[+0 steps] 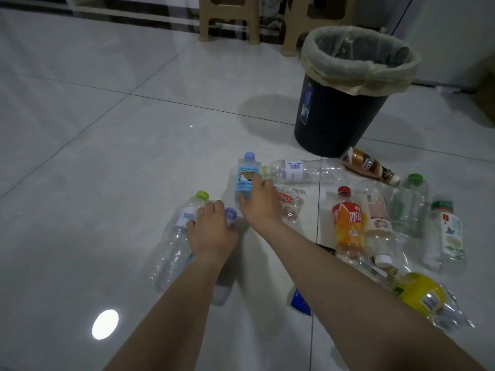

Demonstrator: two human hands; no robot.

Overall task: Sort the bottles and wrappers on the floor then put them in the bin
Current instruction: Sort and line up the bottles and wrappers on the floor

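Observation:
My right hand (pixel 258 202) grips a blue-labelled bottle (pixel 245 178) with a pale blue cap, lying on the floor. My left hand (pixel 211 228) rests over a clear bottle with a purple cap (pixel 231 213), beside a clear bottle with a lime green cap (pixel 174 236). A crumpled clear wrapper (pixel 290 203) lies right of my right hand. Further right lie several bottles: a long clear one (pixel 305 171), an orange-labelled one with a red cap (pixel 348 226), a brown one (pixel 368 167) and a yellow one (pixel 417 293). The dark bin (pixel 337 113), lined with a bag, stands behind them.
Two beige plastic stools (pixel 230 17) stand at the back by a wall. A blue wrapper (pixel 301 302) lies under my right forearm. White glossy floor tiles (pixel 107 129) stretch to the left.

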